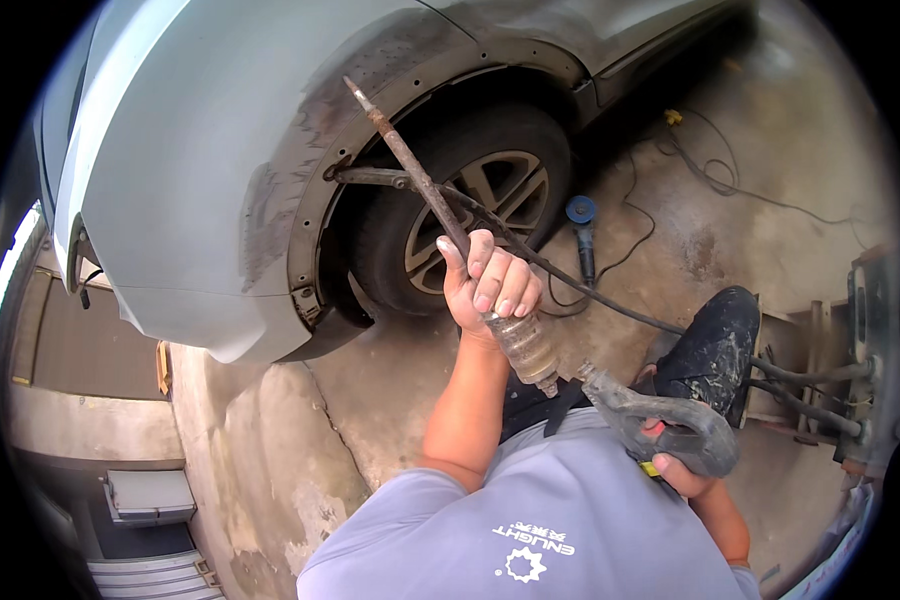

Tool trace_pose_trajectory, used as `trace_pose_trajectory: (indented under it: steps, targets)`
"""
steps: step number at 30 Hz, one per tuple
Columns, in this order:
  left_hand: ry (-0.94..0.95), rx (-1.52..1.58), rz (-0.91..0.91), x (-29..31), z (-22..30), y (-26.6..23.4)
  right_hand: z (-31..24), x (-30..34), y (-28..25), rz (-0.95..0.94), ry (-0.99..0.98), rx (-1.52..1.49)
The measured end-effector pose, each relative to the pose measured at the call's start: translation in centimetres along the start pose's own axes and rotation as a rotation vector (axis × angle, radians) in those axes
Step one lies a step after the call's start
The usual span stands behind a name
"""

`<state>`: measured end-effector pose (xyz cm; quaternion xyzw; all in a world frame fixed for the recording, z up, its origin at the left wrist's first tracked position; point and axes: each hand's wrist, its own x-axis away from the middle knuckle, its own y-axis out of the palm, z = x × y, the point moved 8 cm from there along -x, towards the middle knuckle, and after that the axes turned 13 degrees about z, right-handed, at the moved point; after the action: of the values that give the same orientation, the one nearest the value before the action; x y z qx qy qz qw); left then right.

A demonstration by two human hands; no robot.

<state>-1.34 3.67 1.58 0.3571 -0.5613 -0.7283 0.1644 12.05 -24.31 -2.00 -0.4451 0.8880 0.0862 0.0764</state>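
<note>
My left hand is closed round the rusty rod of a slide hammer. Its thin tip points up and away, in front of the sanded wheel-arch panel; I cannot tell whether it touches. A ribbed metal weight sits just below that fist. Low on the right, my right hand grips a dark grey pistol-grip tool with a red trigger. The tool's metal nose lies close to the slide hammer's lower end, seemingly apart from it. Grey scuffed patches mark the silver car fender.
A clamp bites the wheel-arch edge, its thick black cable crossing before the wheel. An angle grinder with a blue disc lies on the concrete floor, its cord looping. Metal equipment with hoses stands at right, near my dark shoe.
</note>
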Motion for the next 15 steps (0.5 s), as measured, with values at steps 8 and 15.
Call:
trace_pose_trajectory:
  steps: [8,15]
  targets:
    - [0.219,-0.865,0.879,2.5,2.8,-4.3,-0.5,0.0,0.1,-0.089,-0.071,0.147]
    - [0.176,-0.752,0.758,2.9,3.1,-4.1,0.6,0.3,-0.3,-0.04,0.03,0.066]
